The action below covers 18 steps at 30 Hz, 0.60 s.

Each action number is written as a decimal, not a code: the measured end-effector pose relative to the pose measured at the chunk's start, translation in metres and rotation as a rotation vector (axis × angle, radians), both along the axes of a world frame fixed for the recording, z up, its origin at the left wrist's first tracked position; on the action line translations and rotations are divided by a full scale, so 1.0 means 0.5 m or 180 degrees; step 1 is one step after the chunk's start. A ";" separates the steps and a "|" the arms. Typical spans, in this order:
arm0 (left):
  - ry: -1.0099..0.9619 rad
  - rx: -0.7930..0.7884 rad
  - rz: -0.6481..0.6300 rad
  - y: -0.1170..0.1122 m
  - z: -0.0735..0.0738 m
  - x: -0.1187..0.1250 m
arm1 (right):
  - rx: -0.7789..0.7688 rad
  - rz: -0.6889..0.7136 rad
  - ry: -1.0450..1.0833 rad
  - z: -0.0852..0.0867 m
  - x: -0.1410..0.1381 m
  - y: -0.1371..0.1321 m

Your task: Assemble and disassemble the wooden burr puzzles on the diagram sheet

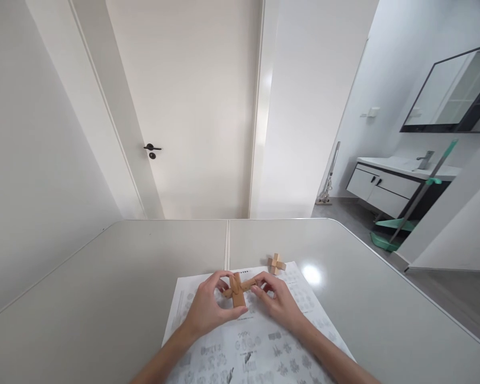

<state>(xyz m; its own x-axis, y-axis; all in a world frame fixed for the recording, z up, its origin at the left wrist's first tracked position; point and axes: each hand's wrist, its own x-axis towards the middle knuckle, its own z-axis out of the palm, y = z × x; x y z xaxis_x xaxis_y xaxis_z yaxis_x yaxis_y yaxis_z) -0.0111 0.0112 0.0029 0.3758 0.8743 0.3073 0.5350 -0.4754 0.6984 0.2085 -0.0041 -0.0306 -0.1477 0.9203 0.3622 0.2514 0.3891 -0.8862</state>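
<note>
A small wooden puzzle of crossed bars point(237, 288) sits between both hands, over a printed instruction sheet point(256, 346). My left hand point(208, 309) curls round its left side, thumb under the upright bar. My right hand point(276, 301) pinches the bar that sticks out to the right. A second, smaller wooden cross puzzle point(277, 263) lies on the sheet's far corner, just beyond my right hand and untouched.
The grey table point(104, 298) has a seam down its middle and a rounded far right corner. Behind it stand a white door point(184, 106) and wall. To the right, a bathroom with a vanity point(388, 184) and a green mop point(408, 213).
</note>
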 end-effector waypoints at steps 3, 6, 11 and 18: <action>-0.0006 -0.0020 0.0013 0.003 0.000 -0.004 | -0.0046 0.0039 0.0074 -0.004 -0.002 0.007; -0.0149 0.0039 0.0032 0.004 -0.005 -0.007 | -0.0121 0.0076 0.0127 -0.010 -0.005 0.011; -0.0337 0.0078 0.0020 0.006 -0.008 -0.008 | -0.0258 0.0086 0.0138 -0.013 -0.005 0.012; -0.0358 0.0247 0.0175 0.011 0.000 -0.010 | -0.0295 0.0151 0.0129 -0.008 -0.002 0.014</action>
<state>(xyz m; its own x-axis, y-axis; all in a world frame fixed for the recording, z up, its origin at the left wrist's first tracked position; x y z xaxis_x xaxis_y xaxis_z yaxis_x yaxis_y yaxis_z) -0.0161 0.0165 0.0028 0.2872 0.8646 0.4123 0.4822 -0.5024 0.7177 0.2076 0.0029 -0.0345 -0.1788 0.9424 0.2825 0.1979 0.3158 -0.9280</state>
